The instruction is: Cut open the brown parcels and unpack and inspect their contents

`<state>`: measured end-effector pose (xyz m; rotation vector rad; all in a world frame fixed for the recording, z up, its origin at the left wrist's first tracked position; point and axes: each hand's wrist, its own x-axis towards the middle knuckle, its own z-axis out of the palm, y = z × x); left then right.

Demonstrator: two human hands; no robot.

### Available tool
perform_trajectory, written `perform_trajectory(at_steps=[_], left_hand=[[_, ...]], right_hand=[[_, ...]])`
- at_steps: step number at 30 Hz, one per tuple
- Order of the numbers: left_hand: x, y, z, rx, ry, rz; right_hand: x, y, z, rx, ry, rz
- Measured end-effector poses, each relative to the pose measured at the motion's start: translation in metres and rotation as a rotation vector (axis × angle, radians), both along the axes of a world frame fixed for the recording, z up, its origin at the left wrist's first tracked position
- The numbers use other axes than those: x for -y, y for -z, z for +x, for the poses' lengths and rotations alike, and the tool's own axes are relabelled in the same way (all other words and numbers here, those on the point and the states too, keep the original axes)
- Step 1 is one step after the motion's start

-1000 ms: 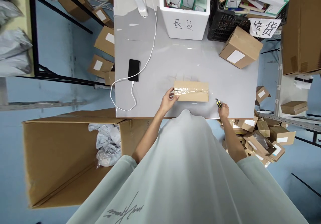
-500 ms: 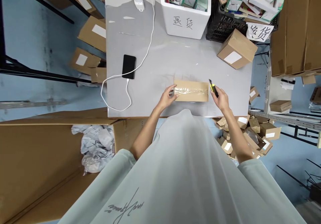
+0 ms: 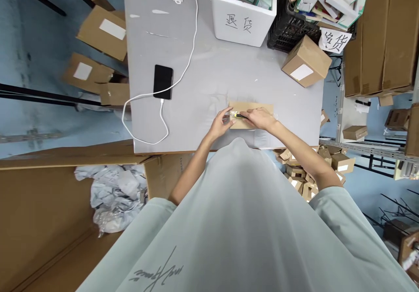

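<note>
A flat brown cardboard parcel [image 3: 262,108] sealed with clear tape lies near the front edge of the grey table [image 3: 203,73]. My left hand [image 3: 220,125] grips the parcel's left end, fingers curled on it. My right hand [image 3: 260,119] lies across the top of the parcel, closed round a yellow and black utility knife [image 3: 238,115]. The knife's tip points left and sits on the tape near the parcel's left end, close to my left fingers.
A black phone [image 3: 163,81] on a white charging cable [image 3: 191,52] lies to the left. At the back stand a white bin [image 3: 244,23] of boxes, a black crate [image 3: 288,32] and a labelled cardboard box [image 3: 306,61]. A big open carton [image 3: 49,204] sits on the floor at left.
My right hand has lifted the knife from the table's front right edge and swung it left over the parcel, down onto the tape. My left hand stays on the parcel's left end.
</note>
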<state>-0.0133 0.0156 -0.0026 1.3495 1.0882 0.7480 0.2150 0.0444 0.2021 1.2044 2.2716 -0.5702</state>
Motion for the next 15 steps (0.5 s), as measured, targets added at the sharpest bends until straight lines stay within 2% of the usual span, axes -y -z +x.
perform_trajectory(at_steps=[15], left_hand=[[0.0006, -0.0029, 0.0023, -0.009, -0.021, 0.004]], right_hand=[[-0.0077, -0.0092, -0.0092, 0.046, 0.004, -0.028]])
